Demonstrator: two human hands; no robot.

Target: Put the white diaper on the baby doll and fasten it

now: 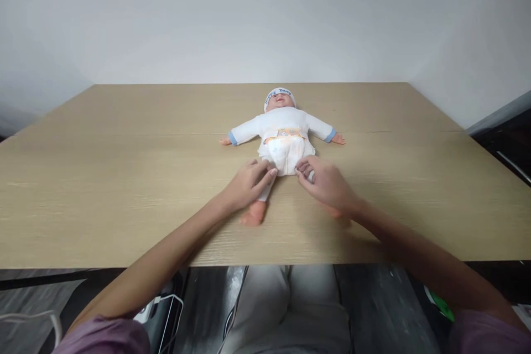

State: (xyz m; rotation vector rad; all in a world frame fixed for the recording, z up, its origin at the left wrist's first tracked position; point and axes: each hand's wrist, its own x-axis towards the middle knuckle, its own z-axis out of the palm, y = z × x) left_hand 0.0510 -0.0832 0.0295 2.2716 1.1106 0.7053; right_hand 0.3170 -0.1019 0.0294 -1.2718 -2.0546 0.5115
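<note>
Working diaper (286, 155) hem on doll (282, 120) at 12 o'clock with left hand (248, 183) and right hand (327, 182), fingers narrow, hold unclear; next likely wanting even, gentle pulls.

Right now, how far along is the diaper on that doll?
Done: the diaper sits around the hips of the doll, printed band up front; shirt and cap are on. In hand: left hand and right hand touch its lower edge at the legs. Left: legs bare; whether the side tabs are fastened is too small to tell.
</note>
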